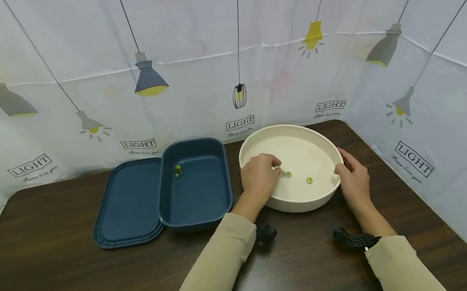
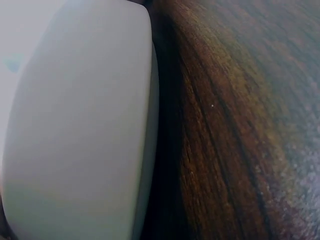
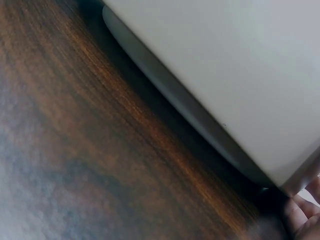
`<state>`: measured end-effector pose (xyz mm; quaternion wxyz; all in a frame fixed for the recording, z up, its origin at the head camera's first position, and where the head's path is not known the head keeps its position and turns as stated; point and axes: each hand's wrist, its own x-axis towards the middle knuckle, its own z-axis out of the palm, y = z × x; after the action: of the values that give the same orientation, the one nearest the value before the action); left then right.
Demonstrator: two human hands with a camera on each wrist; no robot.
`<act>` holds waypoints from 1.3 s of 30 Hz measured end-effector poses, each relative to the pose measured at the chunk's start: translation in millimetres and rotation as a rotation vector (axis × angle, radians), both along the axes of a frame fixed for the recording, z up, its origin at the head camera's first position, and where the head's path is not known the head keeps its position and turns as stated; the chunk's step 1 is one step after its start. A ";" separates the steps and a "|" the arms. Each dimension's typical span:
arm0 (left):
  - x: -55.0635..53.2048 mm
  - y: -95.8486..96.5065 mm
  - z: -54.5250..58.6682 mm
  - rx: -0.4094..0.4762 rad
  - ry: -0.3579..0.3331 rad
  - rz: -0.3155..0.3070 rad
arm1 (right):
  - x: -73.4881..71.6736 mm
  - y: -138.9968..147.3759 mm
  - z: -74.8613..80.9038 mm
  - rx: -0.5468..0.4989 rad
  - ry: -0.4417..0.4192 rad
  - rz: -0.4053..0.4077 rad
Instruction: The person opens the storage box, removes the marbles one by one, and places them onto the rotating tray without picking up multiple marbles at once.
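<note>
A round cream bowl (image 1: 300, 201) stands at the right of the table, with several small green glass marbles (image 1: 309, 180) on its floor. My left hand (image 1: 258, 177) reaches over the bowl's left rim, its fingers bent down beside two of the marbles (image 1: 288, 174). Whether a marble sits between those fingertips is hidden. The right hand (image 1: 353, 178) grips the bowl's right rim, thumb over the edge and fingers against the outer wall. In the left wrist view the bowl's side (image 2: 80, 120) fills much of the picture. A few fingers (image 3: 300, 212) show at the right wrist view's corner.
Left of the bowl is a dark blue rectangular container (image 1: 201, 215) with several marbles (image 1: 178, 171) near its back left. Its matching lid (image 1: 129, 204) lies flat to the left, by the container's side. A white lamp-printed curtain (image 1: 189, 31) hangs behind the dark wooden table (image 1: 53, 273).
</note>
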<state>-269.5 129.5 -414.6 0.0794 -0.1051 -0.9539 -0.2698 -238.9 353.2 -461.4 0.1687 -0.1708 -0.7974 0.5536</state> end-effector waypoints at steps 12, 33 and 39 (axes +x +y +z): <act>-6.8 -2.5 2.5 -0.163 -0.127 0.005 | -3.7 -4.8 -0.8 -0.006 0.012 0.015; 5.8 -50.1 57.4 0.064 -0.175 -0.124 | -1.9 -4.8 -4.0 -0.010 -0.014 0.020; -5.6 -111.2 88.8 0.030 -0.151 -0.038 | -0.8 1.0 -0.7 0.006 -0.031 0.007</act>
<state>-275.1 18.3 -325.7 0.0038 -0.1013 -0.9508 -0.2926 -239.8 354.3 -462.1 0.1547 -0.1761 -0.8022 0.5491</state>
